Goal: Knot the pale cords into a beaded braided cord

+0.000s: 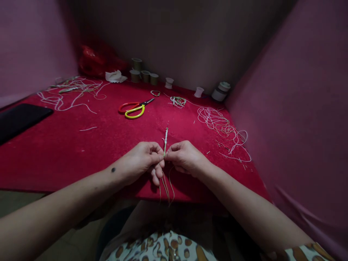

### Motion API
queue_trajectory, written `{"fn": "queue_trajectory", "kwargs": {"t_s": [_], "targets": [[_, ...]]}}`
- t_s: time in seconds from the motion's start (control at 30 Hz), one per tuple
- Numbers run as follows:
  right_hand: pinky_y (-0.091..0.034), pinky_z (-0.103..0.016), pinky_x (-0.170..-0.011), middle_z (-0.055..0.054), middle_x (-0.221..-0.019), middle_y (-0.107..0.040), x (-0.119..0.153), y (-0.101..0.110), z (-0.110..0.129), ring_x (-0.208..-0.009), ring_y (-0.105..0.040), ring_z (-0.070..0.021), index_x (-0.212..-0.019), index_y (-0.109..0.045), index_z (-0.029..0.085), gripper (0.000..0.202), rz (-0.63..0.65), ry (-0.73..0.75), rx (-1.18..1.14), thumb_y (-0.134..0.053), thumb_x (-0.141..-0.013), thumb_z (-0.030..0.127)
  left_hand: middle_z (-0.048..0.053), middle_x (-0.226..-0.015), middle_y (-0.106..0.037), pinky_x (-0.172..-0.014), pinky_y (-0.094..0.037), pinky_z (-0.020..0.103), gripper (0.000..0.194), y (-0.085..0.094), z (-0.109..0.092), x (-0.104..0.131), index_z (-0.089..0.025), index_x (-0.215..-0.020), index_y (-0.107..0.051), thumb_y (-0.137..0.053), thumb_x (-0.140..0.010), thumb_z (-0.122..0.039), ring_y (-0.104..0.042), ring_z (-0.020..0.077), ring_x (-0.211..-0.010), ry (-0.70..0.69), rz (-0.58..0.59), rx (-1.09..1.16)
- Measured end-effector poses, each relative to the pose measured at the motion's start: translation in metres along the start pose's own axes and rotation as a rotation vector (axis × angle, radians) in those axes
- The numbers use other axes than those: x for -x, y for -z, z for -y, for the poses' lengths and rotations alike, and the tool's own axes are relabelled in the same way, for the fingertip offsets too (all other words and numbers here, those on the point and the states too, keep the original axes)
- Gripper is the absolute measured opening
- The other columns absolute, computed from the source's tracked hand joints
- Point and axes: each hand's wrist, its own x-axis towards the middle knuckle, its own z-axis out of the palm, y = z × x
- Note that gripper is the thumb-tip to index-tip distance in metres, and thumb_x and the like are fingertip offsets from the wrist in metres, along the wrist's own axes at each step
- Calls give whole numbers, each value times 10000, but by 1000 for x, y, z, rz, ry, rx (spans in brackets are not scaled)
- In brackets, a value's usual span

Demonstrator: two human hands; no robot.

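Note:
A thin braided cord (166,137), white toward its far end and green nearer me, stands out between my hands over the red cloth. My left hand (146,159) pinches the cord's near end from the left, thumb against forefinger, its lower fingers curled below. From the right, my right hand (186,156) is closed in a pinch at the same spot, almost touching the left fingertips. Loose thin strands (165,186) hang from beneath the fingers toward the table's front edge. Which strand each fingertip grips is too small to tell.
Scissors (136,110) with red and yellow handles lie beyond my hands. Tangled cords lie left (78,90) and right (217,121). Spools (145,76), white tissue (115,76), a red bag (95,59) and a jar (221,91) line the back. A black flat object (21,117) lies far left.

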Motion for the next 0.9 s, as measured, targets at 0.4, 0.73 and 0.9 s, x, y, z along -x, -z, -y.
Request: {"fn": "queue_trajectory", "kwargs": {"t_s": [0.4,0.73,0.9], "targets": [[-139,-179,-286,104,-306,-292,3,-3,7,-251,-235,-27,-549,-457,160,248,1,-33,-62,-577,-754,87,86,-658,-710,-310,-421,217,135,22,-8,-3,-144,-658,-578,-592,-745,-247,-572,131,-364,82,31,-89],[-178,-181,-289,98,-351,-325,-4,0,-6,-267,-255,-26,-557,-478,157,185,16,31,-106,-537,-711,73,3,-556,-603,-478,-400,242,199,-8,2,15,-191,-704,-542,-440,-842,-289,-579,148,-500,-278,-263,-905],[-184,-174,-275,95,-371,-353,-6,5,-9,-269,-274,-34,-597,-505,158,137,82,19,-149,-555,-716,113,75,-676,-635,-472,-368,323,244,-29,21,20,-159,-800,-567,-351,-894,-222,-632,250,-551,-400,-414,-1490]]}}
